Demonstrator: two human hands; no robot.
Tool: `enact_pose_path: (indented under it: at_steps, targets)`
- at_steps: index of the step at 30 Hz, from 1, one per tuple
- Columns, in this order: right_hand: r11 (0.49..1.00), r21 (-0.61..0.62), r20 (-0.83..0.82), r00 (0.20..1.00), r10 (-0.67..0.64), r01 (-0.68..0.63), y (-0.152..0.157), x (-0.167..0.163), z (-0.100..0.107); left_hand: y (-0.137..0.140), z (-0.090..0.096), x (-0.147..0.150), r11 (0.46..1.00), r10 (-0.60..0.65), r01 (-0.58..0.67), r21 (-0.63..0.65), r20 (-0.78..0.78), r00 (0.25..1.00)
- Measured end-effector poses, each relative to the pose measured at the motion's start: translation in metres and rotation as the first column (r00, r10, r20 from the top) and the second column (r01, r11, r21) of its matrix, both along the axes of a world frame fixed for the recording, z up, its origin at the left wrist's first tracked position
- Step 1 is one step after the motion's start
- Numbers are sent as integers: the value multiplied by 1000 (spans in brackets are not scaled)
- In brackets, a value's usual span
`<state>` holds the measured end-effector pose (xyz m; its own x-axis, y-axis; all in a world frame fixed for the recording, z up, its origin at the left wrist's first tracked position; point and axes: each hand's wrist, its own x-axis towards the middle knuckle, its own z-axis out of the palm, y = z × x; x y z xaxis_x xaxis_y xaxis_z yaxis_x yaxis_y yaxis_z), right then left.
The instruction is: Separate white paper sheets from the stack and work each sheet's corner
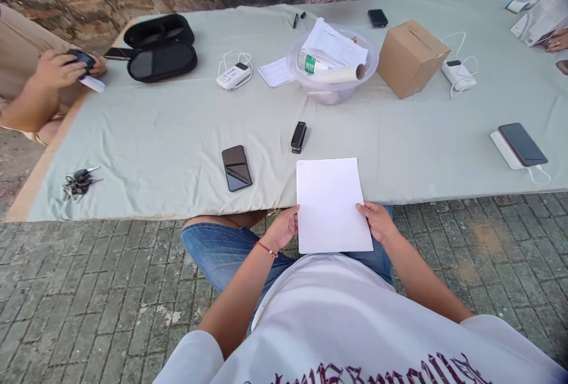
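Note:
A blank white sheet of paper (331, 203) lies half on the near edge of the cloth-covered table (177, 129) and half over my lap. My left hand (284, 227) grips its left edge and my right hand (377, 221) grips its right edge, thumbs on top. Just beyond the sheet lie a small black stapler (298, 136) and a black phone (236, 167).
A clear bowl (332, 64) holds papers, a tube and a bottle. A cardboard box (410, 57), power banks (234, 75) (459, 74), a phone on a power bank (521, 144), a black case (160, 47) and keys (78, 183) lie around. Another person's hands (60, 67) hold a device at left; others sit across.

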<state>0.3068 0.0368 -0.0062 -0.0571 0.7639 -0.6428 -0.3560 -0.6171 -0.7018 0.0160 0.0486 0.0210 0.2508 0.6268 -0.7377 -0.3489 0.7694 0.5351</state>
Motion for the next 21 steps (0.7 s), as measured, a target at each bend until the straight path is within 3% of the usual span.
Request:
enact_pose_path:
  at_steps: [4, 7, 12, 15, 19, 21]
  targets:
    - [1000, 14, -9, 1000, -23, 23, -2, -7, -2, -34, -11, -10, 999, -24, 25, 32, -22, 999]
    - [998, 41, -11, 999, -41, 42, -9, -13, -3, -43, -14, -6, 993, 105, -101, 63, -66, 992]
    - [1000, 19, 58, 998, -13, 12, -28, -17, -8, -34, -17, 11, 949, 312, -308, 63, -77, 947]
    - [998, 67, 248, 969, -22, 5, -31, -5, -12, -28, -19, 17, 936, 351, -347, 65, -51, 935]
    - [985, 173, 589, 804, -85, -22, -19, 33, -9, -24, -18, 16, 944, 314, -307, 121, -40, 949]
    - [985, 170, 640, 756, -136, 34, -12, 55, -5, -24, -15, 13, 947, 292, -285, 146, -32, 956]
